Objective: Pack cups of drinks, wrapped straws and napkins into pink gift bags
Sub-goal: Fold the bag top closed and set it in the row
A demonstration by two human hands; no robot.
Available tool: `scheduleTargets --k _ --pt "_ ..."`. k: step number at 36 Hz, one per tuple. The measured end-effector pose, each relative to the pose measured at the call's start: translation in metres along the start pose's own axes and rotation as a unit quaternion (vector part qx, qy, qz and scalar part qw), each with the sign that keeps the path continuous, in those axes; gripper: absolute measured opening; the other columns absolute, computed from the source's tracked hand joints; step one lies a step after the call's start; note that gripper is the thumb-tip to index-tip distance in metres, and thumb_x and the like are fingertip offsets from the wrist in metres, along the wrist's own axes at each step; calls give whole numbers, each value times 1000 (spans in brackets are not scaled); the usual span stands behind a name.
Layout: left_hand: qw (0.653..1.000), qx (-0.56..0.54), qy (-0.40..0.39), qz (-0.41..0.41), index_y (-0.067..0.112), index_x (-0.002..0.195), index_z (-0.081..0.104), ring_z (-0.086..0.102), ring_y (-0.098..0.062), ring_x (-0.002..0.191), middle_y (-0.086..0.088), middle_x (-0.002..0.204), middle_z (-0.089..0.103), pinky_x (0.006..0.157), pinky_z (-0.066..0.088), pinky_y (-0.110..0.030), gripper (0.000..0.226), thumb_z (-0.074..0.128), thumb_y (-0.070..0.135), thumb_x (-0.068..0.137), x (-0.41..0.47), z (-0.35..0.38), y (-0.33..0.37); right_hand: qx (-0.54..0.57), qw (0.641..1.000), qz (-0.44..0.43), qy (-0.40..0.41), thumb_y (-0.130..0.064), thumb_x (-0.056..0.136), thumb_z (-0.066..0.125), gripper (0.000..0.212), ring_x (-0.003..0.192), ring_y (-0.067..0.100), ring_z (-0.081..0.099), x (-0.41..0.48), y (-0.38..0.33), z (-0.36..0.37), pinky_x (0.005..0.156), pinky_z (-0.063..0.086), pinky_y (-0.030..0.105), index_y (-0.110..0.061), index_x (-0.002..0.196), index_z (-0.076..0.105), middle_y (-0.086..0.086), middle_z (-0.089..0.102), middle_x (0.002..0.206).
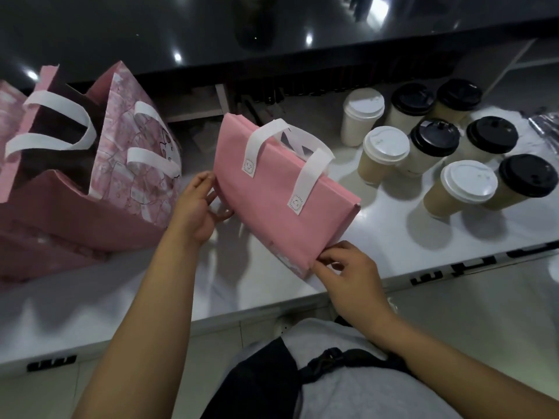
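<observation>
A folded flat pink gift bag [272, 189] with white handles is held tilted above the white counter [393, 237]. My left hand [199, 207] holds its left edge with thumb and fingers. My right hand [344, 267] pinches its lower right corner. Several lidded paper cups stand to the right, some with white lids [385, 145] and some with black lids [435, 137]. An opened patterned pink bag [133, 152] stands at the left. No straws or napkins can be made out.
More pink bags [45, 237] lie under and around the opened one at the left. A dark glossy raised counter [272, 49] runs along the back. Crinkled clear wrapping [544, 125] lies at the far right edge.
</observation>
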State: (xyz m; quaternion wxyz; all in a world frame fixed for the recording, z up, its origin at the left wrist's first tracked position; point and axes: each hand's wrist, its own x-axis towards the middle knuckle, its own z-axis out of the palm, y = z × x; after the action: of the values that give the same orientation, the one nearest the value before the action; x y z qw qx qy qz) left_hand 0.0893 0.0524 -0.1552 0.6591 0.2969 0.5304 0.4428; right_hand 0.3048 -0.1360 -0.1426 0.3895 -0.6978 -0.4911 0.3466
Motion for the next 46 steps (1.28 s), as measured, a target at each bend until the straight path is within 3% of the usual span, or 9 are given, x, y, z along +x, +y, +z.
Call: scheduleTargets --k 9,14,21,26,29,32,38,42,46 --pt "1000 -7 -13 -28 28 87 61 59 -19 97 9 92 66 92 48 -65 12 60 24 98 7 2 3 -13 999 -13 -33 -20 83 75 6 82 7 64 3 -1 -7 76 52 33 -20 78 78 -12 69 87" --pt "999 -39 35 7 38 115 58 46 -21 121 5 126 52 95 51 -50 17 55 28 101 3 5 -10 44 988 -10 -149 -51 78 73 23 77 11 69 3 -13 -38 74 55 25 -28 79 78 -6 74 80" --pt "996 -26 87 26 53 131 46 42 -13 137 5 153 38 101 45 -38 50 61 54 82 -48 18 -62 135 990 -46 -8 -43 89 56 32 91 25 71 43 -18 -109 82 59 34 -18 86 77 7 76 91" --pt "995 -51 80 -8 61 125 44 39 -6 137 34 127 48 112 36 -40 42 57 57 85 -78 36 -98 101 985 103 -94 -40 99 51 28 115 17 60 113 4 -95 98 48 43 -29 122 63 -6 64 124" --pt "994 -75 76 -22 54 133 45 37 -9 142 23 135 51 116 33 -43 34 50 49 100 -82 46 -104 88 958 179 -206 -57 94 50 48 114 17 60 147 14 -72 92 48 39 -33 136 53 -5 59 132" --pt "991 -102 83 -34 41 149 40 47 -14 138 7 148 51 110 42 -48 49 48 49 101 -81 53 -102 108 934 223 -258 -67 88 51 46 96 18 65 171 18 -58 80 48 36 -40 125 61 1 69 118" --pt "985 -78 134 -76 28 152 41 59 -34 124 -13 141 57 70 47 -29 68 46 64 95 -81 67 -91 142 907 246 -312 -76 81 48 37 122 36 59 188 16 -47 110 39 54 -53 99 72 3 73 115" --pt "984 -70 145 -79 31 138 58 65 -27 109 -4 120 70 97 52 -44 67 49 73 87 -82 76 -81 150 897 263 -322 -77 87 41 62 119 32 61 183 23 -37 110 40 54 -35 128 62 5 68 126" --pt "983 -108 131 -67 25 125 69 69 -31 111 -9 117 74 90 59 -46 56 45 66 96 -84 93 -71 199 890 260 -317 -70 93 40 59 112 28 67 169 27 -31 108 44 48 -25 121 67 5 72 118"
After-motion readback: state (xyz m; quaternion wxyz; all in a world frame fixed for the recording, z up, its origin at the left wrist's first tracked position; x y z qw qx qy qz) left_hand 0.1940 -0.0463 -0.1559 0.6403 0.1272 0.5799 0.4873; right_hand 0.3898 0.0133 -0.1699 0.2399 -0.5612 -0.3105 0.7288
